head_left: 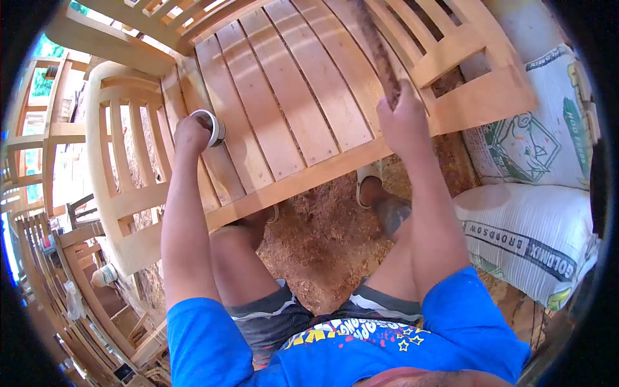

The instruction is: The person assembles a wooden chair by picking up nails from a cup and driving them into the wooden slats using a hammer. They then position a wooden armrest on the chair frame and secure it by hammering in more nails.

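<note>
My left hand (193,133) is closed around a small white cup (220,131) with a dark inside, held above the left part of a slatted wooden bench seat (277,90). My right hand (405,119) grips one end of a long, mottled brown, stick-like thing (377,48) near the seat's front right corner. It stretches away from me over the right side of the seat and is partly blurred, so I cannot tell its exact kind. The bench has a slatted left armrest (132,142) and a slatted right armrest (445,55).
Two filled white sacks stand at the right, an upper sack (525,145) and a lower sack (525,226). Wooden frames (84,271) crowd the left side. Sawdust-like brown ground (316,238) lies between my legs. A slatted backrest (187,16) rises at the top.
</note>
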The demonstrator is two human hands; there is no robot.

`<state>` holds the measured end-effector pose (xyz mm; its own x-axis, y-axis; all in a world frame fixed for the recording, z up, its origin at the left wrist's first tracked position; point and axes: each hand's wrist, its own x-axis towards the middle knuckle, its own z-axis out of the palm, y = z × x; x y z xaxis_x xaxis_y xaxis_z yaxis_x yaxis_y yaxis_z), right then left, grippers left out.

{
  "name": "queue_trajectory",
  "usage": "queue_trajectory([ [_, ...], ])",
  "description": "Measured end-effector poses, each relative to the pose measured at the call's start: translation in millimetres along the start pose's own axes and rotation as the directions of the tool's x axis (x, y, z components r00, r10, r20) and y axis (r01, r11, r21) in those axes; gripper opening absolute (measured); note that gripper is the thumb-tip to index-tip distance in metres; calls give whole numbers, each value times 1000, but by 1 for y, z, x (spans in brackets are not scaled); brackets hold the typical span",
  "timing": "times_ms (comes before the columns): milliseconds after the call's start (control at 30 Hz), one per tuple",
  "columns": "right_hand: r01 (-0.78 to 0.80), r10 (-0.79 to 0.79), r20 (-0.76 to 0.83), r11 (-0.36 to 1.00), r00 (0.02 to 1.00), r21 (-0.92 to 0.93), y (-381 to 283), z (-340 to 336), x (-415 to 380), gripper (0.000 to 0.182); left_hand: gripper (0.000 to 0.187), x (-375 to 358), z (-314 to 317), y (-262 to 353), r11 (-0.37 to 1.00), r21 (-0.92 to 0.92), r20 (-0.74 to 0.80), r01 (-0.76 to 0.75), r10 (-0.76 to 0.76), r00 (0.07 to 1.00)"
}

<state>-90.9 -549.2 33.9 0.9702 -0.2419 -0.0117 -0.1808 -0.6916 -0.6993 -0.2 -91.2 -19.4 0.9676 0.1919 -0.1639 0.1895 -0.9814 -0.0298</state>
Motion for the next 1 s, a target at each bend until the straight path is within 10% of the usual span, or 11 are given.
queue_trajectory([
  [167, -209, 250, 115, 934, 961, -289, 23, 20, 15, 47, 26, -11, -18, 14, 999, -38, 31, -10, 11, 999],
  [467, -25, 34, -58, 990, 998, 142, -26, -12, -3, 37, 25, -17, -24, 22, 999, 26, 4, 29, -29, 1000],
  [600, -227, 284, 196, 936, 939, -269, 23, 32, 12, 38, 24, -11, -13, 19, 998, 3, 0, 57, -57, 998],
  [700, -250, 281, 119, 942, 952, -225, 10, 23, 9, 38, 21, -23, -31, 29, 998, -21, -19, 58, -59, 998],
  [1000, 78, -76, -18, 978, 997, 194, -43, -14, -25, 37, 25, -20, -23, 29, 995, -8, -48, 103, -103, 994],
])
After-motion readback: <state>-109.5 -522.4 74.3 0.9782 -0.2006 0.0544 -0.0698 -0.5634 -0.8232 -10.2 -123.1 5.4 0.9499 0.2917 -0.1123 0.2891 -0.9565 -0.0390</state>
